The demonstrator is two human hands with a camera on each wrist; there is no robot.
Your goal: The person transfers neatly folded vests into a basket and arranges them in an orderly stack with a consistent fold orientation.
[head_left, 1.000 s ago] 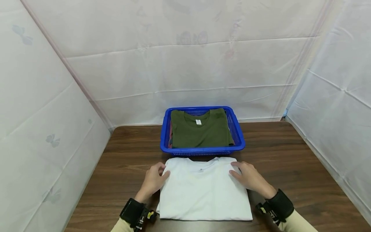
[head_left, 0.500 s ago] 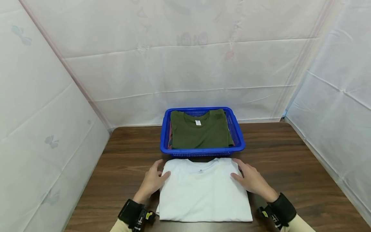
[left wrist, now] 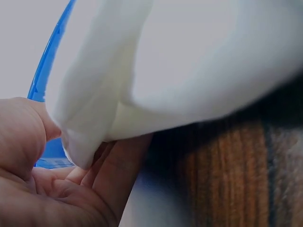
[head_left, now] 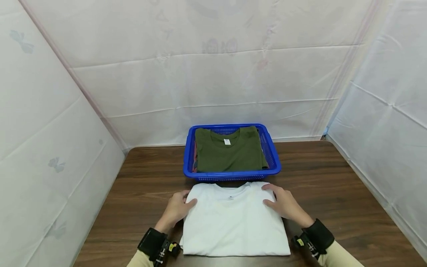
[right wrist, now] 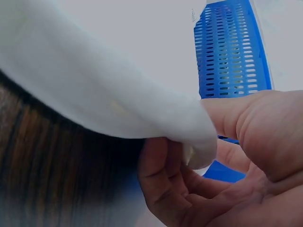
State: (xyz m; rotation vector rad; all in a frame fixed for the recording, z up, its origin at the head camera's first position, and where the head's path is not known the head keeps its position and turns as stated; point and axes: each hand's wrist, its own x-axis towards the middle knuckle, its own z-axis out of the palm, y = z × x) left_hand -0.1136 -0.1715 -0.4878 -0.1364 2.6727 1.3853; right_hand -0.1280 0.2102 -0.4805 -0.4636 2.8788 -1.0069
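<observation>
A folded white T-shirt lies on the wooden table, its collar toward the blue basket. My left hand holds its left edge near the shoulder, thumb on top. In the left wrist view the fingers reach under the white cloth. At the opposite shoulder my right hand grips the edge likewise. Seen from the right wrist, the curled fingers are beneath the fold and the thumb is on its other side. Just beyond the shirt stands the blue plastic basket.
Inside the basket lies a folded dark green T-shirt, with other folded cloth partly showing under it. The brown wooden table extends to both sides. White sheeting hangs at the back, left and right.
The fingers of both hands, spread along the shirt's shoulder edges half a second ago, have drawn in on the cloth. The right hand has moved slightly inward. The shirt stays in place.
</observation>
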